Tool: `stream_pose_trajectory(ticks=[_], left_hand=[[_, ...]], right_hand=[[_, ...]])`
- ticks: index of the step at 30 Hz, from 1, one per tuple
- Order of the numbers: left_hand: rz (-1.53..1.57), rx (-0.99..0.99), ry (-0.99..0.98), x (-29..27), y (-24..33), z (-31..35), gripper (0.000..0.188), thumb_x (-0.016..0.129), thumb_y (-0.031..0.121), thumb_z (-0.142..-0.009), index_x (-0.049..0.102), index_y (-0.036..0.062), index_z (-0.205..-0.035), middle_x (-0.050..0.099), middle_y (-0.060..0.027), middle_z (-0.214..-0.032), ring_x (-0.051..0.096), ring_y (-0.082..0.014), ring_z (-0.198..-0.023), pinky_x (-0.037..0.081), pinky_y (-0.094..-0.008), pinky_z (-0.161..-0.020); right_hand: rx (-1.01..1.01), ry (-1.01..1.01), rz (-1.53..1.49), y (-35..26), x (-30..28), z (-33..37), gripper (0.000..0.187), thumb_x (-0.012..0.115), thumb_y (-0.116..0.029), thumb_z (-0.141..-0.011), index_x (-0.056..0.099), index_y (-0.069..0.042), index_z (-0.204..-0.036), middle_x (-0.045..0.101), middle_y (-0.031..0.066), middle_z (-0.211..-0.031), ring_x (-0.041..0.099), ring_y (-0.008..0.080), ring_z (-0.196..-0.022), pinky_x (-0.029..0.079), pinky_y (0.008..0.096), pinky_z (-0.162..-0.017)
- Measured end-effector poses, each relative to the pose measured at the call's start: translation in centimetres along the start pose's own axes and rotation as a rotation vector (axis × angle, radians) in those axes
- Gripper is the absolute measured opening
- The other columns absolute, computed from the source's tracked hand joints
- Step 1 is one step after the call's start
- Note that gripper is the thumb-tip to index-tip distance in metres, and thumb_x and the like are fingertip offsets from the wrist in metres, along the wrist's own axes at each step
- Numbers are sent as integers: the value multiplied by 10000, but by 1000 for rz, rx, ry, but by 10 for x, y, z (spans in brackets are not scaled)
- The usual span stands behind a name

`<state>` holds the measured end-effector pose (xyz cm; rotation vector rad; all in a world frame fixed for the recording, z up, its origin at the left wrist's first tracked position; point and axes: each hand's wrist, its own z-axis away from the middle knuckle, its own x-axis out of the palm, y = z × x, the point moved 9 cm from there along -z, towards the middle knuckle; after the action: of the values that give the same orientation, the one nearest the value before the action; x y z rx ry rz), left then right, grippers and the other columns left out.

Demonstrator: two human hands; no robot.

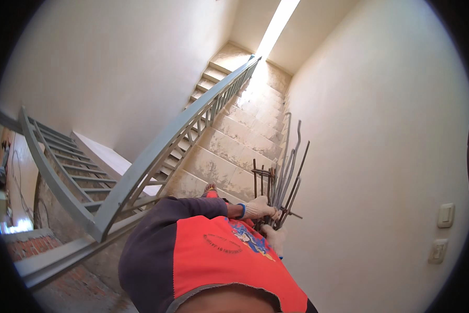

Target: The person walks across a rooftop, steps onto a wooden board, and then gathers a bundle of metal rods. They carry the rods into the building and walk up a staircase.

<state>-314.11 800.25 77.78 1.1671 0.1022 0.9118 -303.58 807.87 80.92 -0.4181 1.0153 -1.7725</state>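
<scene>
Both my hands wear off-white knit work gloves and are in front of my body, close to the right wall. My left hand (pixel 259 208), with a blue cuff edge, is closed round a bundle of steel rods (pixel 292 167). Some rods are grey with hooked ends, others dark and rusty with short crosspieces. They point up and away toward the stairs. Lower down, my right hand (pixel 274 237) is closed at the base of the same bundle; its fingers are partly hidden. The rods' lower ends are hidden by my red and dark sleeved shirt.
Worn concrete stairs (pixel 218 143) run down ahead of me. A blue-grey metal railing (pixel 156 141) borders them on the left, with another curved railing section (pixel 62 177) beside it. A plain wall (pixel 370 130) stands close on the right, with light switches (pixel 446 215). Exposed brick (pixel 36 248) lies lower left.
</scene>
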Motion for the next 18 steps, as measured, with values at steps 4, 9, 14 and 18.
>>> stream_pose_trajectory(ticks=[4,9,14,18], left_hand=[[99,39,11,-23,29,-34,143,665,140,-811,710,19,-747,719,-39,-799,648,-108,-738,510,-258,-679],[122,-6,9,-57,24,-92,177,666,112,-785,690,23,-936,690,-32,-843,639,-123,-793,502,-253,-739],[61,-50,21,-104,-14,-208,226,698,163,-753,719,19,-927,713,-44,-852,651,-127,-789,510,-273,-701],[-134,-23,152,-131,-21,-282,221,716,214,-742,723,13,-835,707,-35,-791,639,-126,-709,501,-259,-640]], right_hand=[[-75,-34,-37,-44,15,-37,220,677,-16,-738,635,-14,-954,615,0,-758,571,98,-610,438,271,-535],[-73,-67,-14,-44,26,-107,217,663,-21,-754,629,-21,-968,600,-9,-750,554,94,-595,427,272,-528],[-81,-93,28,-14,22,-240,224,656,-17,-766,640,-29,-988,623,-2,-783,573,89,-625,441,270,-542],[-86,-51,-257,-4,19,-317,226,645,-7,-779,648,-17,-1005,647,15,-801,588,89,-651,453,265,-564]])
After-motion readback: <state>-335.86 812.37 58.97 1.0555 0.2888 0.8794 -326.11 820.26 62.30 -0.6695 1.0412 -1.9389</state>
